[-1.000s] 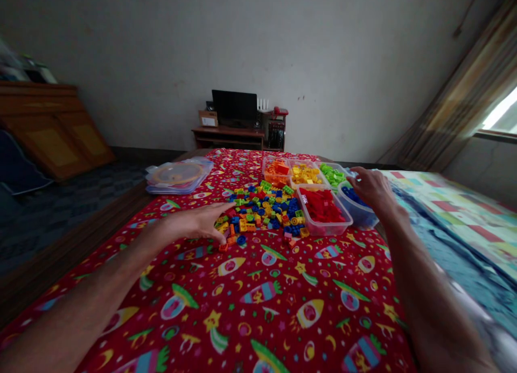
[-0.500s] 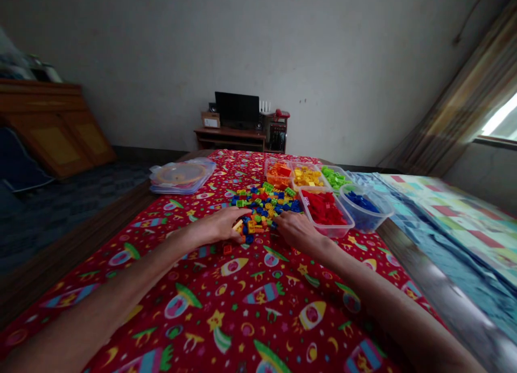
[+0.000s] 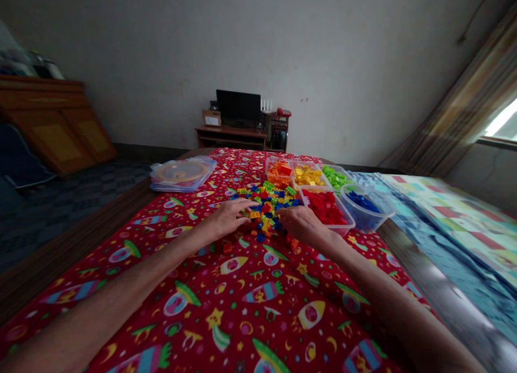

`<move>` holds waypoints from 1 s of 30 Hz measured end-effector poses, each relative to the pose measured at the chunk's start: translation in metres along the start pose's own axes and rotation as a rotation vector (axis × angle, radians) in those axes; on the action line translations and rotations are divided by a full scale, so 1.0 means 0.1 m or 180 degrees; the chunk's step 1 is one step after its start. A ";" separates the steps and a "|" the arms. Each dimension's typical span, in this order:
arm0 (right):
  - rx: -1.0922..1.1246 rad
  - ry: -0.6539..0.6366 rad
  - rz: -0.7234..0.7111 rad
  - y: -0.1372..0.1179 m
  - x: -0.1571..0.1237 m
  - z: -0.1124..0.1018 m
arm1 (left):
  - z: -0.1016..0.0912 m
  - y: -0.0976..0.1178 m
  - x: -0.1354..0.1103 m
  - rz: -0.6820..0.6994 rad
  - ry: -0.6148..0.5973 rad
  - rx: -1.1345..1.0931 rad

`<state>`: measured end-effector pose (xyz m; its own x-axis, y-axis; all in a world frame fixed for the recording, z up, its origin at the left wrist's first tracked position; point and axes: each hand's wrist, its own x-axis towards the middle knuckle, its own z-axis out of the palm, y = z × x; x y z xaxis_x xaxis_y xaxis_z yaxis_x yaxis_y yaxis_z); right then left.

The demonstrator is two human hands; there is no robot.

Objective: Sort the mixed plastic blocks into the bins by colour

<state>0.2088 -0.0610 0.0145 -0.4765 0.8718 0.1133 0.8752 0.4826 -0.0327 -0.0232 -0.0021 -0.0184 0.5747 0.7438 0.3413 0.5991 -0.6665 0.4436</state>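
A heap of mixed plastic building bricks (image 3: 269, 196) in blue, green, yellow, orange and red lies on the red patterned tablecloth (image 3: 242, 319). At its left side is my left hand (image 3: 229, 218), thumb and fingers apart, close to a yellow-orange brick (image 3: 254, 215). My right hand (image 3: 299, 222) reaches over the heap's right side, fingers bent and together. Its thumb and whatever may be in its grip are hidden. Below that hand lie a few orange-red bricks (image 3: 293, 243). One red-orange brick (image 3: 228, 248) sits apart at the near left.
Clear tubs hold sorted bricks: an orange tub (image 3: 278, 183), yellow tub (image 3: 307, 188), green tub (image 3: 350, 178), red tub (image 3: 342, 230) and round blue tub (image 3: 374, 222). Stacked lids (image 3: 181, 173) lie at the left. Beyond the table's right edge is a bed (image 3: 456, 216).
My left hand has spread its fingers, and the bricks beside it have shifted right. Bricks at the heap's near edge have moved; orange-red ones now show below my right hand.
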 end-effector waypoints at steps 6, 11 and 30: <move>0.0165 0.0429 -0.0761 -0.10 0.04 0.19 | 0.01 -0.03 0.00 0.0054 -0.0188 0.0154; 0.0068 0.0299 -0.0858 -0.15 0.06 0.32 | 0.06 -0.01 -0.02 0.0051 -0.0079 0.0116; 0.1113 0.0984 -0.0134 -0.03 0.07 0.22 | 0.14 0.02 0.03 -0.0513 0.0284 -0.1338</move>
<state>0.2014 -0.0548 -0.0063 -0.4176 0.8106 0.4104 0.7498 0.5626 -0.3483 -0.0128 -0.0024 -0.0277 0.4314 0.8501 0.3021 0.3882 -0.4772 0.7884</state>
